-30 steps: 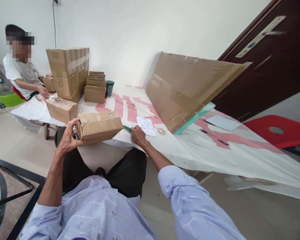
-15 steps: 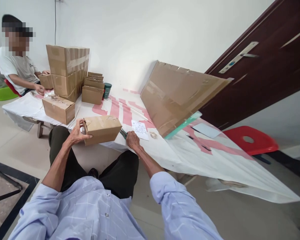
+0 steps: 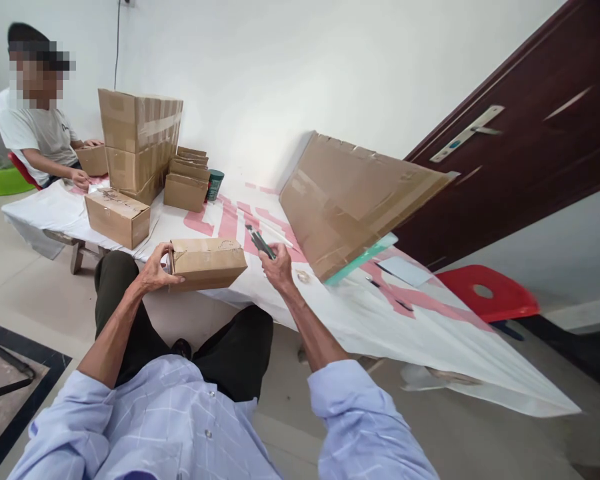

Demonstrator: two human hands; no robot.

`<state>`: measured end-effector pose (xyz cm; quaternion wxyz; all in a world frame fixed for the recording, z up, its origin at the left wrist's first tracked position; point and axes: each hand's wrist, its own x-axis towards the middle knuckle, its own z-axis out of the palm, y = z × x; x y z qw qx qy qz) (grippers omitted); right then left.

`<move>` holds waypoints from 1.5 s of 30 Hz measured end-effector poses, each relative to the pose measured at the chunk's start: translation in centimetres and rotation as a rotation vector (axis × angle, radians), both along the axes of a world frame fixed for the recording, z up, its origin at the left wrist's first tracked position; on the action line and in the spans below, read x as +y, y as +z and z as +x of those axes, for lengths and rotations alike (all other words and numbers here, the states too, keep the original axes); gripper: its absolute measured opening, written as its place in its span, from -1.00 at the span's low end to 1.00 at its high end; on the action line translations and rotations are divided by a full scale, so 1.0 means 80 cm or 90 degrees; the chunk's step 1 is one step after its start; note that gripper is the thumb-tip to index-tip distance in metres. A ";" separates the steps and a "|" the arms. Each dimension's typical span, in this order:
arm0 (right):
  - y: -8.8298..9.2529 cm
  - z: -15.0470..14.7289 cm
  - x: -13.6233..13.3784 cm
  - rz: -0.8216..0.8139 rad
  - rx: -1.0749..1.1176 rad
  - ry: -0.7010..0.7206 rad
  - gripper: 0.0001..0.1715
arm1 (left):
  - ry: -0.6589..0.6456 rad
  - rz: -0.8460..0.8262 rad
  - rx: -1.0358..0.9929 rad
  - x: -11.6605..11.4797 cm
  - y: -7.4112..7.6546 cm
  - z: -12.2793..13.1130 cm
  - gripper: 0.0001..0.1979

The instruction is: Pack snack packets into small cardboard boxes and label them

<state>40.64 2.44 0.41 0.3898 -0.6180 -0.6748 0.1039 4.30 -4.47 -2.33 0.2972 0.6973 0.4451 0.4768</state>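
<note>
A small brown cardboard box [image 3: 207,267] rests at the table's front edge, its top marked by a round print and a ragged patch. My left hand [image 3: 153,272] is closed on its left end, thumb on the near side and fingers at the top. My right hand [image 3: 279,267] is closed around a dark green utility knife [image 3: 260,241], whose tip points up and left. The knife is raised to the right of the box, apart from it. Behind my right hand, the white sheet with small pieces is now hidden.
A similar box [image 3: 117,217] stands to the left, before stacked cartons [image 3: 140,140]. Several flattened boxes [image 3: 185,190] and a green tub [image 3: 214,185] are behind. A large cardboard panel [image 3: 360,200] leans at the wall. A co-worker [image 3: 40,133] handles a box at far left.
My right hand has lifted the knife up and away from the box's right end, now covering the white sheet. My left hand keeps its hold on the box. The view has shifted slightly.
</note>
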 end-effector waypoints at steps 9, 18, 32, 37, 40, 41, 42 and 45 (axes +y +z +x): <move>0.104 -0.080 -0.055 0.178 -0.210 0.417 -0.74 | 0.005 0.054 0.048 -0.025 0.011 0.009 -0.14; 0.125 -0.085 -0.056 0.219 -0.426 0.430 -0.76 | 0.014 0.136 0.102 -0.031 0.015 0.012 -0.17; 0.141 -0.081 -0.056 0.204 -0.595 0.389 -0.87 | -0.003 0.112 0.073 -0.030 0.025 0.015 -0.20; 0.148 -0.023 -0.043 0.137 -0.649 0.313 -0.87 | 0.008 0.120 0.089 -0.028 0.024 0.004 -0.16; 0.145 0.027 -0.030 0.093 -0.626 0.245 -0.84 | 0.032 0.104 0.104 -0.031 0.023 -0.015 -0.10; 0.141 0.043 -0.025 0.093 -0.596 0.215 -0.81 | 0.038 0.094 0.110 -0.033 0.023 -0.022 -0.07; 0.133 0.056 -0.021 0.097 -0.555 0.184 -0.78 | 0.040 0.085 0.116 -0.034 0.023 -0.028 -0.05; 0.094 0.075 -0.009 0.080 -0.402 0.093 -0.74 | 0.026 0.072 0.136 -0.040 0.025 -0.037 0.02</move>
